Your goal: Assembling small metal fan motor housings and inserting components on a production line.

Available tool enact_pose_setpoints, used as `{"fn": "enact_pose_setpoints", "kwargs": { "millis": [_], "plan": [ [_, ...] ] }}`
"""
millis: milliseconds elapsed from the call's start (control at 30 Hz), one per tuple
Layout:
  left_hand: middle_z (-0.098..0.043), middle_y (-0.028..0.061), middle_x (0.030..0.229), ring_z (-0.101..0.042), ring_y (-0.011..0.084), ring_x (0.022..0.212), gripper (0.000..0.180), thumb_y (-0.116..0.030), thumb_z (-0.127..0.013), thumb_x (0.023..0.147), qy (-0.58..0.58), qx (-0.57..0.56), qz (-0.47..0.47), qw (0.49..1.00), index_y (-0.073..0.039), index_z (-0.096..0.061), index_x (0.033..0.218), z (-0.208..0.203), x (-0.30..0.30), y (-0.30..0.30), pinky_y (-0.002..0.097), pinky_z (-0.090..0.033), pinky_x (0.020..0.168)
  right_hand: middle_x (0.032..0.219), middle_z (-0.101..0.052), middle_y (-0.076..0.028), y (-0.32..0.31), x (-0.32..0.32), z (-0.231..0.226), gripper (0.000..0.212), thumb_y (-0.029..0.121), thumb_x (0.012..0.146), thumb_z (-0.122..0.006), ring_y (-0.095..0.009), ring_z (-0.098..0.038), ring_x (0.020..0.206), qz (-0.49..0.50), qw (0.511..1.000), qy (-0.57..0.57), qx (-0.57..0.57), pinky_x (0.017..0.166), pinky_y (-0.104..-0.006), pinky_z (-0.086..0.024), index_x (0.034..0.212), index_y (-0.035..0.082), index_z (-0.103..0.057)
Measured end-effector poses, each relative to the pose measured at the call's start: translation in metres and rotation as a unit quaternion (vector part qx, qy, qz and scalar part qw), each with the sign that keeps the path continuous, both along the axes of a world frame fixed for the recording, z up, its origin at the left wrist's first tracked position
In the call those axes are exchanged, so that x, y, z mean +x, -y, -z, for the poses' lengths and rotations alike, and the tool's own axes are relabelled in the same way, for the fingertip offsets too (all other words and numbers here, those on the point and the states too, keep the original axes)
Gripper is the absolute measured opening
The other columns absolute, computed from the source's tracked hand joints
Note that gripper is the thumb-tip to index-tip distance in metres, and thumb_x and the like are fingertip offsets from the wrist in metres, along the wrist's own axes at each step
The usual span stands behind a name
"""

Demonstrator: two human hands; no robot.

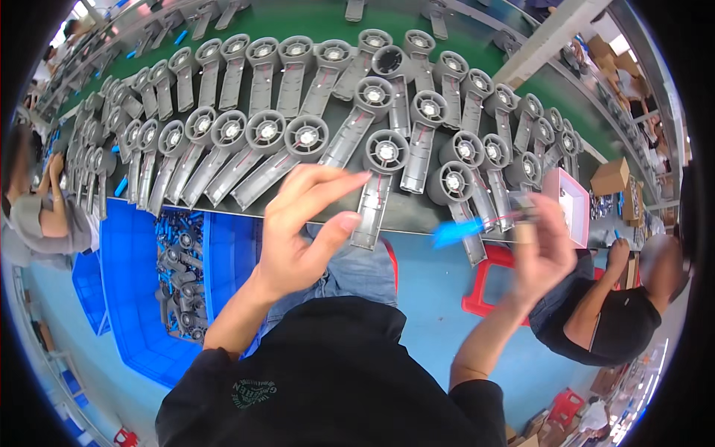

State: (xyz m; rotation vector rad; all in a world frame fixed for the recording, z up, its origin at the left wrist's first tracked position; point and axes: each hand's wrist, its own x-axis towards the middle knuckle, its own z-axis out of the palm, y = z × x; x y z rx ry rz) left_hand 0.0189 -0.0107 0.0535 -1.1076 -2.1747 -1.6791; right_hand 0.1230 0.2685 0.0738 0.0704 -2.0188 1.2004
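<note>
My left hand (302, 227) hovers at the table's near edge, thumb and fingers apart and nothing between them. Just beyond its fingertips lies a grey handheld fan half-shell (386, 151), round head away from me and hollow handle toward me. My right hand (547, 249) pinches a small wired part, smeared by motion. A red wire runs from it to a blue cylinder (456, 233), which looks like a battery and hangs in the air left of that hand. Behind the cylinder another fan half-shell (456, 182) rests with its handle over the edge.
Rows of similar grey fan half-shells (266, 131) cover the table. A pink-edged white box (570, 205) stands at the right. Blue bins (134, 298) with loose parts sit at the lower left. A red stool (488, 287) stands below. Co-workers sit at both sides, one in black (622, 316).
</note>
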Motion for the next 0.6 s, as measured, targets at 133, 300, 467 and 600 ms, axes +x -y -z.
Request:
{"fn": "enact_pose_setpoints", "kwargs": {
  "millis": [133,300,467,600],
  "plan": [
    [-0.055,0.0214,0.133,-0.059,0.027,0.116,0.049,-0.011,-0.064,0.089,0.359,0.155,0.198,0.899,0.009,-0.051,0.131,0.002,0.008,-0.008,0.0356,-0.045,0.099,0.104,-0.064,-0.015,0.077,-0.045,0.022,0.028,-0.012,0.072,-0.071,-0.019,-0.065,0.083,-0.217,0.976,0.009,0.019,0.066,-0.0254,-0.053,0.098,-0.001,-0.07],
    [-0.067,0.0125,0.114,-0.066,0.0126,0.086,0.042,-0.001,-0.064,0.088,0.456,0.171,0.089,0.869,-0.001,-0.057,0.13,0.03,0.01,0.0,0.0242,-0.052,0.074,0.095,-0.063,-0.01,0.1,-0.05,0.041,0.021,-0.006,0.076,-0.073,-0.014,-0.063,0.08,-0.108,0.989,0.096,0.009,0.064,-0.023,-0.051,0.096,0.001,-0.071],
    [-0.067,0.0065,0.094,-0.059,0.0126,0.061,0.028,0.0,-0.059,0.087,0.192,-0.014,-0.058,0.98,-0.004,-0.065,0.114,0.027,0.005,-0.007,0.0289,-0.045,0.056,0.094,-0.057,-0.003,0.078,-0.039,0.058,0.018,-0.006,0.085,-0.064,-0.004,-0.052,0.066,-0.062,0.974,0.189,-0.111,0.055,-0.0184,-0.044,0.101,0.0,-0.068],
    [-0.054,0.0081,0.073,-0.055,0.0292,0.057,0.016,-0.006,-0.068,0.078,-0.075,-0.189,-0.062,0.977,-0.007,-0.064,0.094,0.04,0.003,-0.02,0.036,-0.045,0.054,0.097,-0.058,-0.003,0.084,-0.04,0.063,0.018,-0.006,0.086,-0.062,-0.003,-0.05,0.062,-0.054,0.972,0.182,-0.138,0.051,-0.0166,-0.04,0.101,0.0,-0.068]
  ]
}}
